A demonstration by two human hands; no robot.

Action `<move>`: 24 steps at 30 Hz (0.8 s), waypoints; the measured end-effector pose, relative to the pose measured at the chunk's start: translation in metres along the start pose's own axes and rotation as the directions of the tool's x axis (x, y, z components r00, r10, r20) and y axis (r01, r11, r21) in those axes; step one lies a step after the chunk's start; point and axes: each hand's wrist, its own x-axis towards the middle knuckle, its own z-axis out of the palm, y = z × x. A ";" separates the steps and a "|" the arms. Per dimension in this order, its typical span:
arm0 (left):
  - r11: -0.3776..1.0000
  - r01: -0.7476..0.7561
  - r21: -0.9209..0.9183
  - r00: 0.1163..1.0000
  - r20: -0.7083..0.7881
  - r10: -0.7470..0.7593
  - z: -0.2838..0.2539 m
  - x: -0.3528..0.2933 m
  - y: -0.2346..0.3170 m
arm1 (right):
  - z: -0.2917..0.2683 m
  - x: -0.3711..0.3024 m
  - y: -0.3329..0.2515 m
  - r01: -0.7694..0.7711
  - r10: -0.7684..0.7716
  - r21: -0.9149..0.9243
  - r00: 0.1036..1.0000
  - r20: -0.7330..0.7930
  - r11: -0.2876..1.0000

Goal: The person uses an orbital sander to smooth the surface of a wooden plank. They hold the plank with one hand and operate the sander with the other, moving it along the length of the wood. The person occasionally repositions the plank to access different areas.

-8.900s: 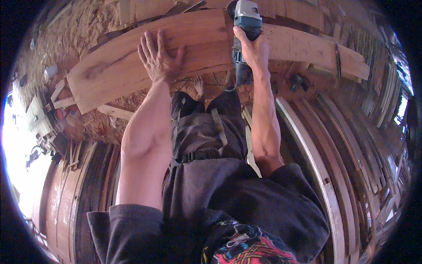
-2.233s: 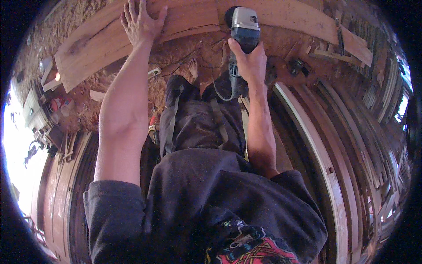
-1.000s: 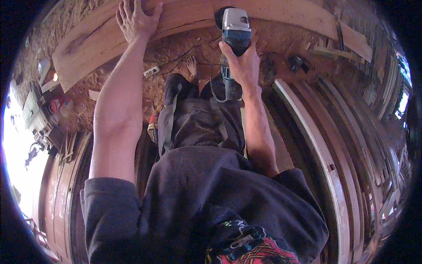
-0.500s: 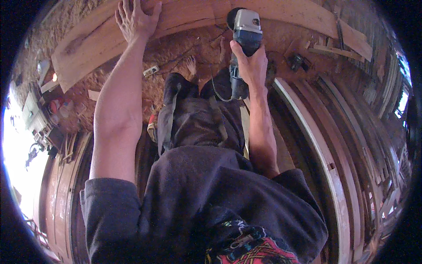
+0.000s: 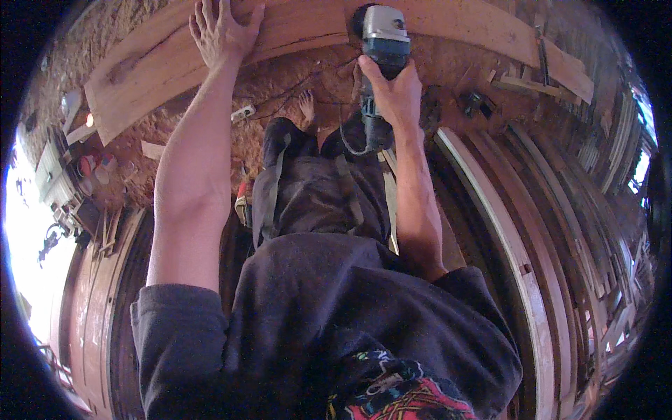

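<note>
A long, wide wooden plank with dark cracks in its grain lies across the far side in front of me. My left hand rests flat on it with fingers spread. In my right hand is an angle grinder with a silver head and a blue-green body, my fingers wrapped round its middle. Its dark disc is over the plank's surface, mostly behind the head; whether it touches the wood I cannot tell. From the grinder's rear end a cord loops down beside my knee.
Below the plank, a white power strip and dark cables lie on the reddish dirt floor. Long timber boards are stacked at my right, more boards at my left. A dark tool sits right of the grinder, near wood offcuts.
The grinder and my right hand have shifted slightly left and a little farther away along the plank. My left hand stays spread on the wood, nearly unmoved.
</note>
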 end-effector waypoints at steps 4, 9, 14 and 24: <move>1.000 0.003 0.028 1.000 0.012 -0.004 0.002 -0.001 -0.003 | 0.000 0.012 -0.002 0.021 -0.020 -0.045 1.000 0.003 0.999; 1.000 -0.001 0.020 1.000 0.027 0.001 0.000 -0.001 0.000 | 0.001 0.024 -0.015 -0.006 0.007 -0.021 1.000 0.013 1.000; 0.999 -0.011 0.044 0.999 0.044 0.009 0.000 -0.001 -0.001 | 0.004 0.038 -0.015 -0.030 0.033 -0.050 0.998 0.062 0.998; 0.999 0.042 0.030 0.996 0.074 -0.044 -0.012 -0.002 0.008 | 0.004 0.053 -0.028 0.081 -0.082 -0.028 0.996 -0.033 0.996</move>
